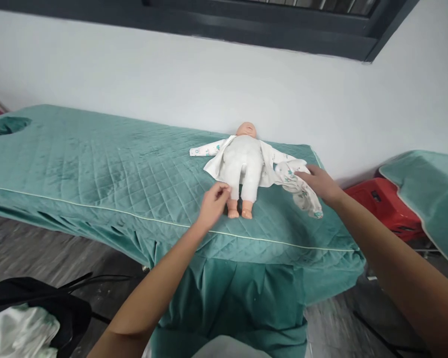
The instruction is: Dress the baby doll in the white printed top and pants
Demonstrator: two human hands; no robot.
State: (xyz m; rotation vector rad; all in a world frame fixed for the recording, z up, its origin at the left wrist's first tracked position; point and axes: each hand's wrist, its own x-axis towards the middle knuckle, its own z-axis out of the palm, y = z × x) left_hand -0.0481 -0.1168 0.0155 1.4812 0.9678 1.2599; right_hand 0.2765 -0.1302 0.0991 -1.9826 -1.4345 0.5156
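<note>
A baby doll (242, 154) lies on its back, head toward the wall and bare feet toward me. It has a white body and legs, with an open white patterned jacket (212, 149) spread around it and sleeves on both arms. My left hand (214, 203) is beside the lower leg on the left, fingers curled together; whatever is between the fingertips is hidden. To the doll's right is a crumpled white garment with a small green and blue print (302, 195). My right hand (321, 183) has its fingers closed on the top of this cloth.
A quilted green cover (127, 169) drapes the bed, which runs along a white wall under a dark window frame (283, 37). Red plastic stools (386, 206) and another green cover (429, 184) stand at right. Light cloth (20, 330) lies on a black seat at lower left.
</note>
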